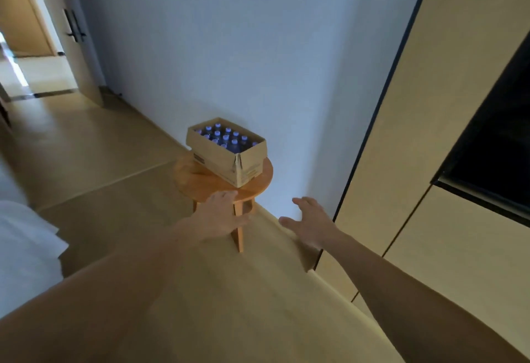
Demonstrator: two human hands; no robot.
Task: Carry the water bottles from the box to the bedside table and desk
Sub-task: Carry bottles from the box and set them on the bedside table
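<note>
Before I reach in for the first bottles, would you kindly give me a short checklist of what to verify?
1. Top of the box open, caps showing: ok.
2. Water bottles standing upright inside the box: ok.
3. Left hand holding nothing, fingers straight: ok.
4. Right hand holding nothing, fingers spread: ok.
5. Box fully supported on the stool: cannot tell, its far side is hidden.
</note>
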